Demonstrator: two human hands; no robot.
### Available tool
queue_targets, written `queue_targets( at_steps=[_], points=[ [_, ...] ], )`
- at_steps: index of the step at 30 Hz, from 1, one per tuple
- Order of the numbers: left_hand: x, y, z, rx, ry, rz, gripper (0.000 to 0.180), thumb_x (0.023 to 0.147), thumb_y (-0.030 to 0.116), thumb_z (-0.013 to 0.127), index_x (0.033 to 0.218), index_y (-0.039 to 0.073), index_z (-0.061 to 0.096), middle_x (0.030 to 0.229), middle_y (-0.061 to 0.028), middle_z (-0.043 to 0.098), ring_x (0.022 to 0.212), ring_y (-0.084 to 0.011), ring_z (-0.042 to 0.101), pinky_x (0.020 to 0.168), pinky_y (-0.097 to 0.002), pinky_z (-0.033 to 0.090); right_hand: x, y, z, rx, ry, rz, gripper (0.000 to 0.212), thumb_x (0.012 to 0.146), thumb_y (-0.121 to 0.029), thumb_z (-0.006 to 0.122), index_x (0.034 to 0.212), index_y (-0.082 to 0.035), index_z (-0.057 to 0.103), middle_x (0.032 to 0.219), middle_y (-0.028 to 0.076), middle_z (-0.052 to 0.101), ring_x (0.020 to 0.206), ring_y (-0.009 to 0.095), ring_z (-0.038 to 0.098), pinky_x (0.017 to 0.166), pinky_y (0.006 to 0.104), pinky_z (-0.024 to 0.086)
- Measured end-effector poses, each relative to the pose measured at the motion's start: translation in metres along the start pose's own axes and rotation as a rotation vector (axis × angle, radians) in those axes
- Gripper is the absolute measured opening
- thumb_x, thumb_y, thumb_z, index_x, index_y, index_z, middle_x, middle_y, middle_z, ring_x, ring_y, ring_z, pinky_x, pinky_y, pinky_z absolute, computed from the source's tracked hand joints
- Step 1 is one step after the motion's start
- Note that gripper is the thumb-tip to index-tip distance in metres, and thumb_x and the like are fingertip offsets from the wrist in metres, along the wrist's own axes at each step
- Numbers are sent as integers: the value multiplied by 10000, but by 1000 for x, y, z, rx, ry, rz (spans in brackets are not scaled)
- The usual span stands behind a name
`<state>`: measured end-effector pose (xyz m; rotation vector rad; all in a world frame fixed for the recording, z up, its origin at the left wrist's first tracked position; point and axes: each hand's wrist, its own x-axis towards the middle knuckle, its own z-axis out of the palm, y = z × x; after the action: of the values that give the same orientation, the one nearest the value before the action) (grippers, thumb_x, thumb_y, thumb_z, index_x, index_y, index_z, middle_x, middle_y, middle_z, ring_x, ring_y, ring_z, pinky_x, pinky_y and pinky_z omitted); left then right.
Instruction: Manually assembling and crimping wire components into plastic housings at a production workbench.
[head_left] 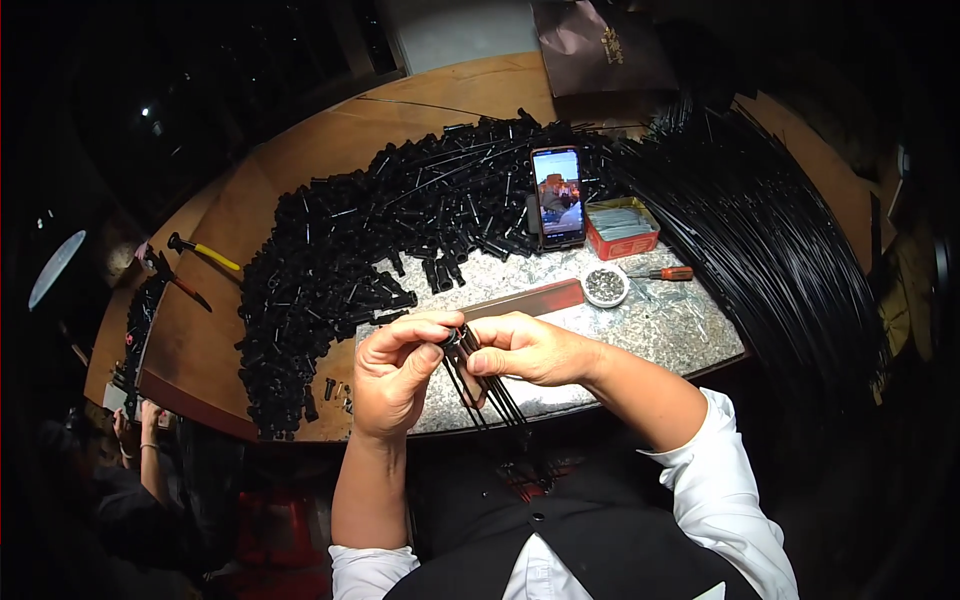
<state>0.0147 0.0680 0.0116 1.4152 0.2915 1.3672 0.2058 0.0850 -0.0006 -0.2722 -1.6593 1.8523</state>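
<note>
My left hand (392, 375) pinches a small round black plastic hub (450, 340) between thumb and fingers, above the near edge of the stone slab (650, 340). Several thin black rods (500, 398), which look like umbrella ribs, fan downward from the hub. My right hand (530, 348) is closed on these rods close to the hub, its thumb and fingers pressed together. The fingers partly hide where rods and hub meet. Just beyond my hands lies a long flat reddish-brown bar (530, 300).
Black plastic tubular parts (330, 240) are heaped at left and back. Long black rods (770, 210) spread at right. A phone (558, 198), red tin (625, 240), bowl of small metal pieces (605, 286) and screwdriver (665, 273) stand or lie nearby. A hammer (205, 252) lies left; another person's hands (148, 415) show.
</note>
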Motion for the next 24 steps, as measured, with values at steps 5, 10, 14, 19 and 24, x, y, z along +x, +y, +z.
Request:
queue_targets(
  at_steps=[5, 10, 14, 19, 24],
  points=[
    [3, 0, 7, -4, 63, -61, 235, 832, 18, 641, 1063, -21, 624, 1224, -173, 532, 1114, -219, 534, 964, -335, 419, 1, -1, -1, 23, 9, 13, 217, 960, -241, 508, 938, -28, 540, 815, 50, 595, 739, 141, 609, 700, 286, 508],
    [2, 3, -2, 20, -14, -117, 277, 842, 94, 652, 1095, -15, 626, 1343, -178, 417, 1223, -232, 436, 1028, -364, 338, 2, 0, 1, 28, 4, -7, 228, 958, -255, 511, 935, -30, 544, 817, 50, 598, 742, 142, 607, 703, 290, 507],
    [3, 6, -2, 14, -35, -122, 275, 845, 115, 653, 1088, -13, 635, 1337, -183, 424, 1236, -245, 421, 1038, -377, 320, 2, -2, 3, 40, -20, 4, 240, 955, -263, 517, 937, -26, 552, 817, 57, 608, 751, 146, 613, 703, 292, 509],
    [4, 3, -6, 4, -87, -110, 273, 843, 136, 659, 1074, -9, 649, 1322, -193, 449, 1241, -253, 417, 1044, -385, 309, 2, -2, 1, 13, -39, 30, 248, 945, -271, 536, 932, -24, 560, 805, 60, 620, 743, 150, 619, 701, 296, 512],
    [5, 2, -9, 1, -136, -93, 260, 836, 126, 664, 1060, -7, 658, 1300, -199, 474, 1211, -255, 451, 1024, -384, 339, 4, 3, -1, 45, -50, 40, 248, 934, -272, 557, 925, -25, 563, 791, 71, 630, 731, 150, 622, 693, 290, 510]
  ],
)
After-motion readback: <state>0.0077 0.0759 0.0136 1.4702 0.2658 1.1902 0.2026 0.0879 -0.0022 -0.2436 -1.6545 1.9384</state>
